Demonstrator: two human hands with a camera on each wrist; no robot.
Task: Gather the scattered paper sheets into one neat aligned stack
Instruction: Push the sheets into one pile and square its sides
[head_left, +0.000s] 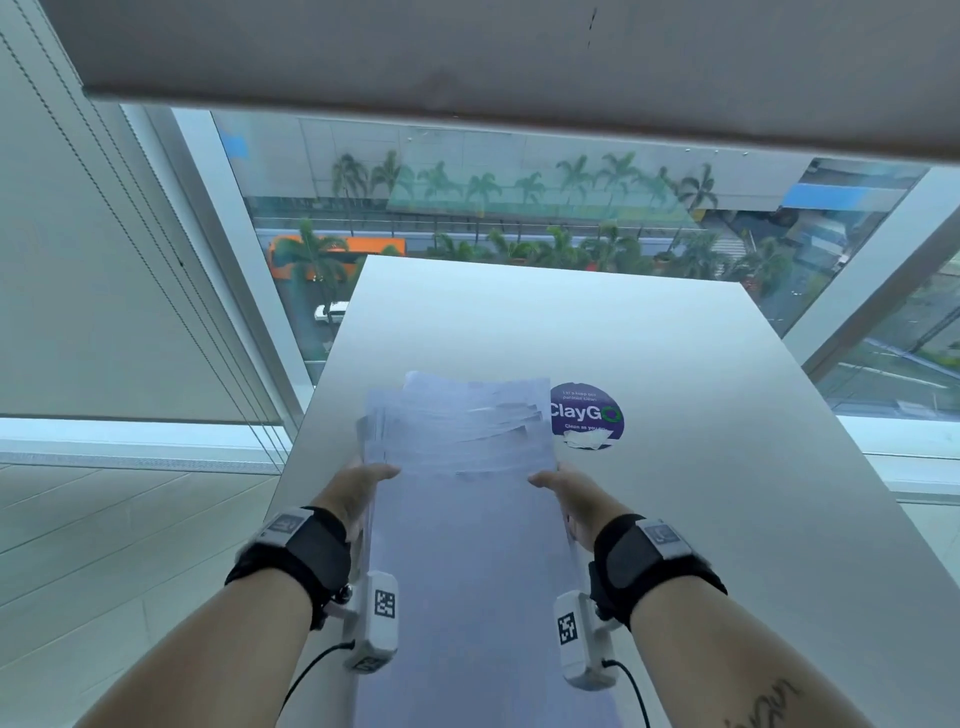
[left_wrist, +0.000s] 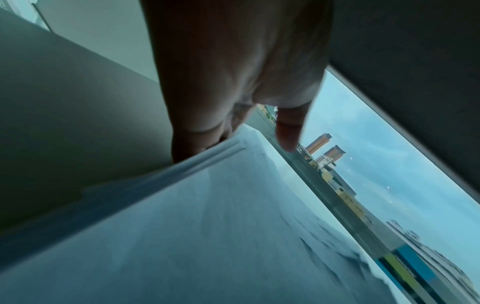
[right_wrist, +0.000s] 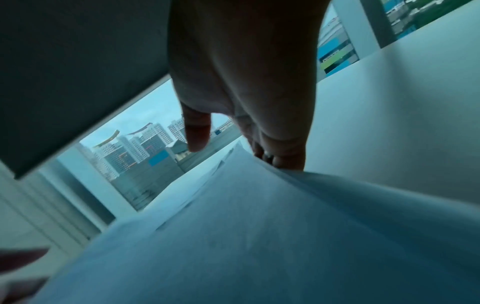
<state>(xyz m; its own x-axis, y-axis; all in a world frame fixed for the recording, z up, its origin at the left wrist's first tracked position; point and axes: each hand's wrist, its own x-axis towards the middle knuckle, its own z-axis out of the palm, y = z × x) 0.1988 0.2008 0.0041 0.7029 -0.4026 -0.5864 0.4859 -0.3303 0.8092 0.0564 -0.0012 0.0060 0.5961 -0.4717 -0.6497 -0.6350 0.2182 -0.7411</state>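
Note:
A stack of white paper sheets (head_left: 467, 499) is held between both hands over the white table (head_left: 701, 493). Its far ends fan out unevenly and look blurred. My left hand (head_left: 371, 478) grips the stack's left edge, thumb on top and fingers underneath. My right hand (head_left: 553, 483) grips the right edge the same way. In the left wrist view the left hand (left_wrist: 233, 86) curls its fingers at the edge of the sheets (left_wrist: 207, 226). In the right wrist view the right hand (right_wrist: 246, 86) holds the bowed sheets (right_wrist: 259, 226) with its fingers under their edge.
A round purple "ClayGo" sticker (head_left: 587, 415) lies on the table just right of the papers' far end. Large windows (head_left: 493, 208) stand beyond the table, with a roller blind (head_left: 467, 52) above. The table's left edge runs close to my left wrist, with floor (head_left: 104, 545) below.

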